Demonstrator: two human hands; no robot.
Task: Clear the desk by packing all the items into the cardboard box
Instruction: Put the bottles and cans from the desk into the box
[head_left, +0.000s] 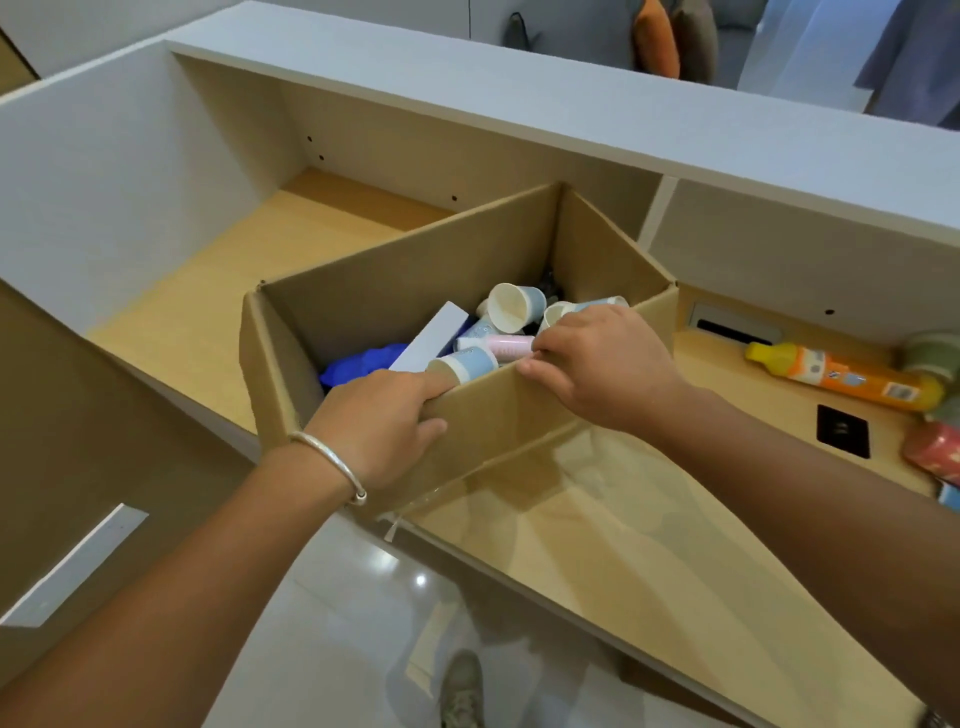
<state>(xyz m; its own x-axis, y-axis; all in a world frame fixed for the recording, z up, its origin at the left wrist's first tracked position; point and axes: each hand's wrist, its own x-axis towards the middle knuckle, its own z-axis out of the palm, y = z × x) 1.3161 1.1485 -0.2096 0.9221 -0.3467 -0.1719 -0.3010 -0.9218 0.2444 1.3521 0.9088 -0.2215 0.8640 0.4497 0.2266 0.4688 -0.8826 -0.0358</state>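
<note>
Head view shows both hands, left hand (379, 415) and right hand (597, 364), gripping the near wall of the cardboard box (395, 291) on the bench (597, 519), likely repositioning it before packing the orange bottle (841, 375) lying right of the box.

**Colours on and around the table**

Brown cardboard box (483, 415) holds pale-blue-and-white paper cups (517, 306), a pink tube (511, 345), a white carton (431, 338) and blue cloth (363, 361). Pale wood table (218, 291); orange bottle (852, 376) with yellow cap; silver bracelet (332, 460).
</note>
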